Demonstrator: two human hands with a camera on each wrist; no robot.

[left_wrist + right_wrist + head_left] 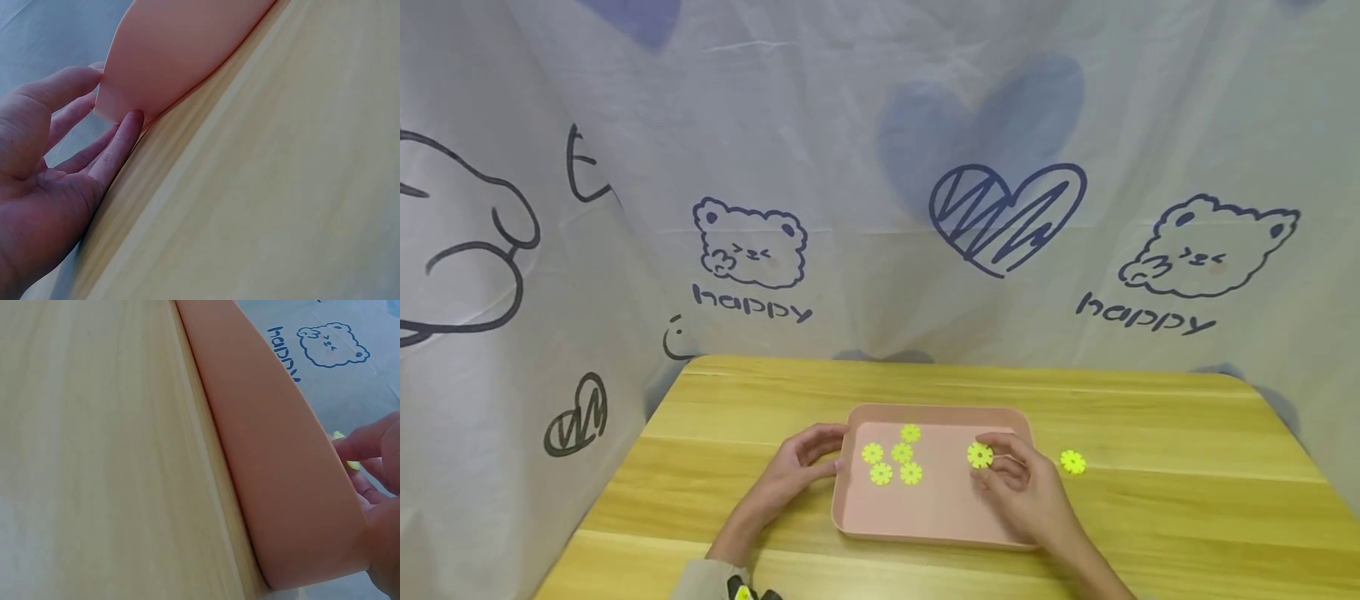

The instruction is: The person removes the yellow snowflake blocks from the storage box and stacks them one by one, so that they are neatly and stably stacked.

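Note:
In the head view a pink tray point(947, 508) lies on the table, with several yellow snowflake discs point(902, 452) flat in its left half. My right hand point(1022, 487) is over the tray's right part and pinches one notched yellow disc point(980, 455) between thumb and fingertips. Only slivers of that disc point(354, 465) show past the fingers point(365, 440) in the right wrist view. At the tray's left side, my left hand point(793, 467) touches the rim and outer wall with its fingertips; the left wrist view shows these fingers point(115, 150) against the pink wall point(169, 56).
One more yellow disc point(1072, 462) lies on the wooden table point(1187, 500), right of the tray. A pale cloth point(865, 300) printed with hearts and bears hangs behind the table and along its left side.

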